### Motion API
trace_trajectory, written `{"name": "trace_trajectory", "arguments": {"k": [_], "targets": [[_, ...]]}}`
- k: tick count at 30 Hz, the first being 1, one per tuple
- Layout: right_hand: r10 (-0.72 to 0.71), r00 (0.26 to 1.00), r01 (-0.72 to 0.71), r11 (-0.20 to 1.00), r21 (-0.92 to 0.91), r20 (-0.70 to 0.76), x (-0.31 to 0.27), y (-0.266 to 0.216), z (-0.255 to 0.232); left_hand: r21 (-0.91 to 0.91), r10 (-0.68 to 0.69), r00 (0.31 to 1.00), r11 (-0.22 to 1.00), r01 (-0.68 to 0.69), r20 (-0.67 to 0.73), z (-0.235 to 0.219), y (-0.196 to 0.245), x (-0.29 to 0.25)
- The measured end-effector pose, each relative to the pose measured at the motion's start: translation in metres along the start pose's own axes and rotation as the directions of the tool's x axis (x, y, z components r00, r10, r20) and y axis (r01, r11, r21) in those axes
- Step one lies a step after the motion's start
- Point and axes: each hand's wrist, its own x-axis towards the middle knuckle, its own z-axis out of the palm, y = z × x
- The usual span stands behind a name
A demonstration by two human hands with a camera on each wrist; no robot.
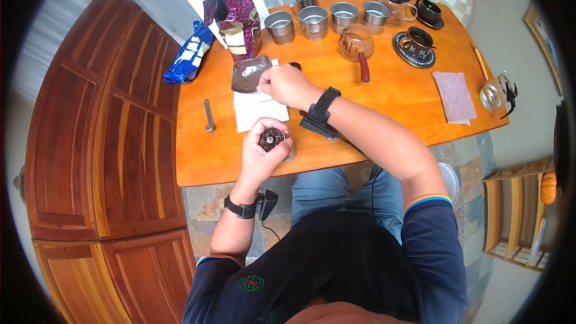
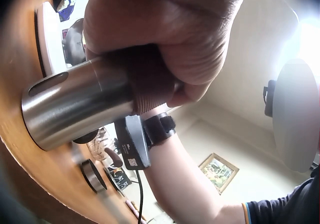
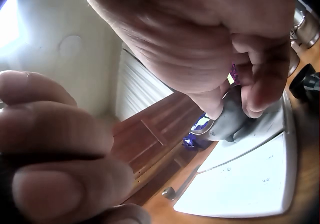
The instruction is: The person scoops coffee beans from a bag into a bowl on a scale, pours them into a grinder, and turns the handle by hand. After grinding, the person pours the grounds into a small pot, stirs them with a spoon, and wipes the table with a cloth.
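Note:
My left hand (image 1: 257, 157) grips a hand coffee grinder (image 2: 80, 103) close to the table's front edge. It is a steel cylinder with a dark band, and coffee beans (image 1: 268, 143) fill its open top around a central shaft. In the left wrist view the fingers wrap round the band. My right hand (image 1: 291, 86) pinches the near edge of a shallow dark dish (image 1: 247, 73) between thumb and fingers. That dish is over the far part of a white scale (image 1: 259, 115), tilted in the right wrist view, and no beans show in it.
A small metal scoop (image 1: 209, 117) lies left of the scale. Behind stand blue (image 1: 191, 54) and purple (image 1: 240, 21) bags and several metal cups (image 1: 313, 23). To the right are a glass pot (image 1: 354, 45) with a red handle, a cup on a saucer (image 1: 414, 57) and a pink cloth (image 1: 454, 96).

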Motion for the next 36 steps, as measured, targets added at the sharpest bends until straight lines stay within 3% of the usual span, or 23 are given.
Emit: {"name": "trace_trajectory", "arguments": {"k": [4,14,16,18,21,23,25,27,28,29,30,36], "targets": [[-0.069,0.998,0.069,0.998,0.014,-0.005,0.000,0.007,-0.004,-0.012,-0.018,1.000,1.000,0.018,-0.010,0.000,-0.001,0.000],[-0.078,0.997,0.078,0.997,-0.003,0.016,-0.008,0.005,-0.008,-0.026,-0.012,1.000,1.000,0.011,-0.002,0.002,-0.003,0.002],[-0.214,0.969,0.212,0.977,-0.022,-0.121,-0.022,0.005,-0.015,-0.027,-0.014,1.000,1.000,0.014,-0.005,0.001,-0.003,0.001],[-0.132,0.985,0.134,0.991,0.013,-0.112,-0.051,-0.013,-0.043,-0.008,-0.008,1.000,1.000,0.008,-0.021,0.001,-0.005,0.000],[0.009,0.977,0.004,0.998,0.062,-0.212,-0.107,-0.021,-0.067,-0.003,-0.013,0.999,1.000,0.013,-0.038,0.003,-0.003,-0.004],[0.095,0.951,-0.092,0.996,0.024,-0.294,-0.137,-0.015,-0.068,-0.006,0.003,0.998,1.000,-0.003,-0.063,0.003,-0.007,-0.006],[0.229,0.942,-0.251,0.966,-0.061,-0.246,-0.160,-0.013,-0.062,-0.046,0.011,1.000,0.999,-0.012,-0.028,0.007,-0.010,-0.007],[0.039,0.960,-0.124,0.946,-0.299,-0.277,-0.175,0.007,-0.043,-0.100,-0.021,0.999,0.995,0.018,-0.029,0.012,-0.008,-0.008],[0.137,0.969,-0.189,0.948,-0.256,-0.208,-0.178,0.006,-0.038,-0.121,-0.037,0.999,0.992,0.039,0.018,0.015,-0.008,-0.007],[0.135,0.970,-0.186,0.948,-0.257,-0.204,-0.177,0.007,-0.032,-0.139,-0.051,0.996,0.989,0.060,0.071,0.019,-0.007,-0.006],[0.125,0.971,-0.182,0.939,-0.293,-0.203,-0.176,0.008,-0.027,-0.021,0.063,0.996,0.998,-0.062,0.063,0.022,-0.007,-0.003],[0.147,0.969,-0.198,0.944,-0.265,-0.197,-0.174,0.020,-0.024,-0.091,0.002,0.998,0.996,0.004,0.065,0.037,-0.012,0.004]]}}
